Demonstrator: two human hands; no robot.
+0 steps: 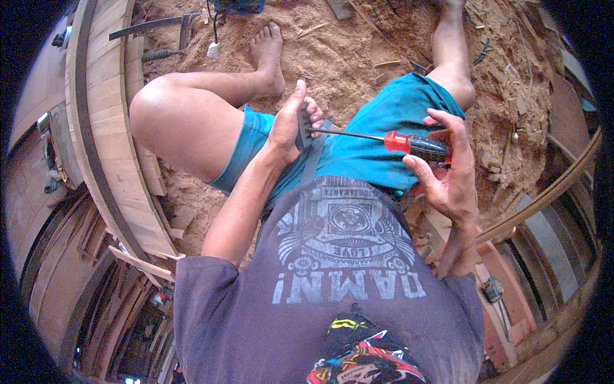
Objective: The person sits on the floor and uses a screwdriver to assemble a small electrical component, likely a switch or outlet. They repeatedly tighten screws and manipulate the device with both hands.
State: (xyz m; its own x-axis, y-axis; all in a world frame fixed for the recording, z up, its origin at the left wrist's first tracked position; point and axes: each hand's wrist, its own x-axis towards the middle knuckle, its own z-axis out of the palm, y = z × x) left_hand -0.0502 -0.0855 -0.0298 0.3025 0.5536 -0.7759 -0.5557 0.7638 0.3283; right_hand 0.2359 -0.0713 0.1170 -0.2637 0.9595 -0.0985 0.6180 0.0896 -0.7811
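Note:
My left hand point(284, 131) is closed round a small dark block-like piece point(302, 130), its thumb pointing up along the side. Most of that piece is hidden by the fingers. A screwdriver point(419, 146) with a red and black handle lies level across my lap, its thin shaft running left to the dark piece. My right hand point(457, 173) has the handle's end against the palm, thumb and fingers curved loosely about it. Whether the tip sits in a screw cannot be made out. A flat grey strip point(312, 160) lies under the shaft, over my blue shorts point(377, 137).
Sawdust and wood chips point(358, 41) cover the ground around my bare legs. Long wooden planks point(109, 128) curve along the left. A cable with a white end piece point(213, 48) hangs at the top. More boards point(537, 198) and a small tool-like object point(492, 290) are on the right.

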